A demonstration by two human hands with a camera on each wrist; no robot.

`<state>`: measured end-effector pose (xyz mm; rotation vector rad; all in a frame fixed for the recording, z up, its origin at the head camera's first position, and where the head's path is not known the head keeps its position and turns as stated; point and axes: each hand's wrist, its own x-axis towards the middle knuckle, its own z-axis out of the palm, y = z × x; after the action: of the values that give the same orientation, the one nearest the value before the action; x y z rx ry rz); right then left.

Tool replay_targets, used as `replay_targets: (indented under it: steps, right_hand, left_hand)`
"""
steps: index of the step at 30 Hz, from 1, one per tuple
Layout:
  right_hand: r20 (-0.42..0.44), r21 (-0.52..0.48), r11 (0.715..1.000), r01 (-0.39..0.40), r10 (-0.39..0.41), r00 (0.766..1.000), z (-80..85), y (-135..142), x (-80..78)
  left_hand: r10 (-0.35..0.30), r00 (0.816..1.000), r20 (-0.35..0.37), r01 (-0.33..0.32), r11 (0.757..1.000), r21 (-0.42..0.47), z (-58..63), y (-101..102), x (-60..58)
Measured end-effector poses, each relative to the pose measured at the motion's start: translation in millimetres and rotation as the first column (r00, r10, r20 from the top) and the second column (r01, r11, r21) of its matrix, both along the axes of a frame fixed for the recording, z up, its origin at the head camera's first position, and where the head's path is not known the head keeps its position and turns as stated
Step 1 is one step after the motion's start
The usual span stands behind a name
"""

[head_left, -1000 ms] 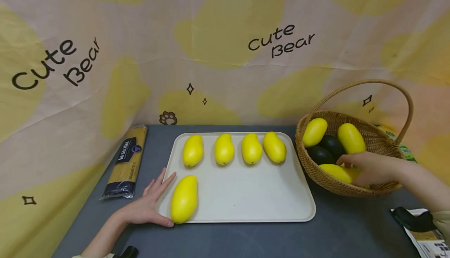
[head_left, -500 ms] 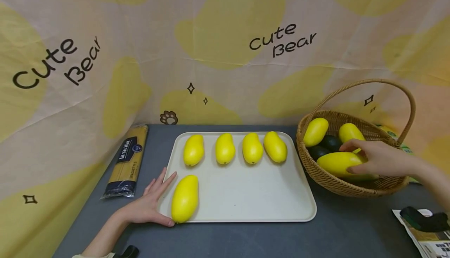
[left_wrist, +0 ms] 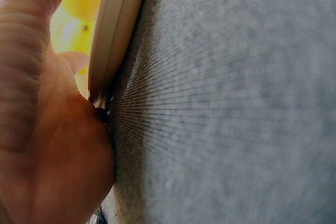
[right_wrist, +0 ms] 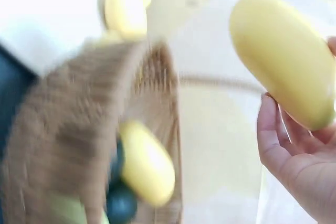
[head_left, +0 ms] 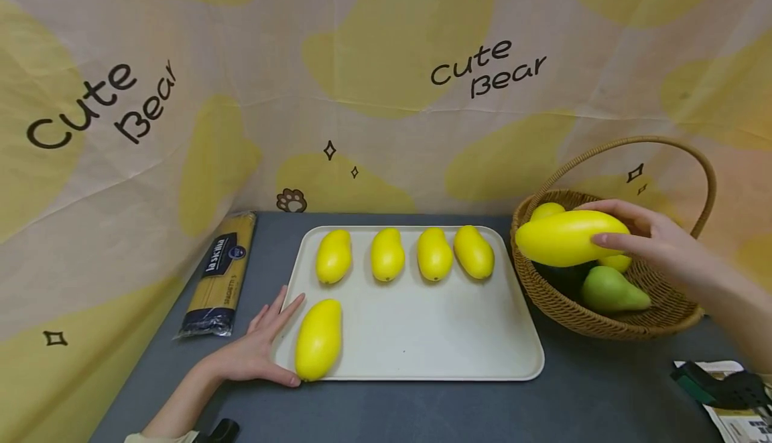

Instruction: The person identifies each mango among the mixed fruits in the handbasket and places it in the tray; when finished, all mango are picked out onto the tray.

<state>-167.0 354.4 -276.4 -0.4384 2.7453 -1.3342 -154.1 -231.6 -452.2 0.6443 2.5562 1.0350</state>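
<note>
Right hand (head_left: 663, 245): yellow fruit (head_left: 561, 238) pinched between thumb and fingers, held above wicker basket (head_left: 551, 299). Left hand (head_left: 256, 354): fingers spread, placed at left edge of white tray (head_left: 434, 336). Five similar fruits (head_left: 317, 340) arranged on tray; green pear (head_left: 612, 290) seen in basket.

White rectangular round-cornered tray (head_left: 434, 336): is lying flat.
Five yellow oval mangoes (head_left: 317, 340): are resting on it, four lining its far edge, one by the near left corner.
Sixth yellow elongated mango (head_left: 557, 238): is being held sideways, right of the tray.
</note>
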Motion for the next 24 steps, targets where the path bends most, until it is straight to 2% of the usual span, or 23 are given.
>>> replay_targets:
  steps: [2,5,7,8,10,15,24]
  right_hand:
    - [0.035,-0.166,0.984,-0.067,0.074,0.997,-3.3,-14.2,-1.6]
    - [0.100,-0.389,0.913,-0.120,0.171,0.980,-10.6,-39.5,-4.4]
    - [0.148,-0.484,0.868,-0.110,0.206,0.967,-16.5,-58.8,-6.1]
    - [0.173,-0.500,0.860,-0.100,0.212,0.962,-18.9,-68.6,-6.3]
    - [0.225,-0.500,0.863,-0.071,0.209,0.952,-23.5,-87.1,-6.0]
    - [0.323,-0.446,0.895,-0.022,0.184,0.928,-36.6,-123.6,-7.0]
    - [0.433,-0.435,0.899,0.044,0.166,0.886,-71.5,-160.3,-18.6]
  left_hand:
    - [-0.002,1.000,-0.003,0.002,1.000,0.003,0.0,-0.7,0.1]
    - [-0.003,1.000,-0.003,0.003,1.000,0.007,0.5,-1.2,0.4]
    - [-0.002,1.000,0.000,0.002,1.000,0.009,0.7,-1.5,0.5]
    - [-0.002,1.000,0.002,0.002,1.000,0.008,0.5,-1.6,0.5]
    - [-0.001,1.000,0.001,0.001,1.000,0.003,0.2,-1.4,0.1]
    - [0.000,1.000,-0.011,0.000,1.000,-0.022,-1.3,-0.5,-0.9]
    - [-0.001,1.000,-0.009,0.001,1.000,-0.012,0.3,-1.1,0.2]
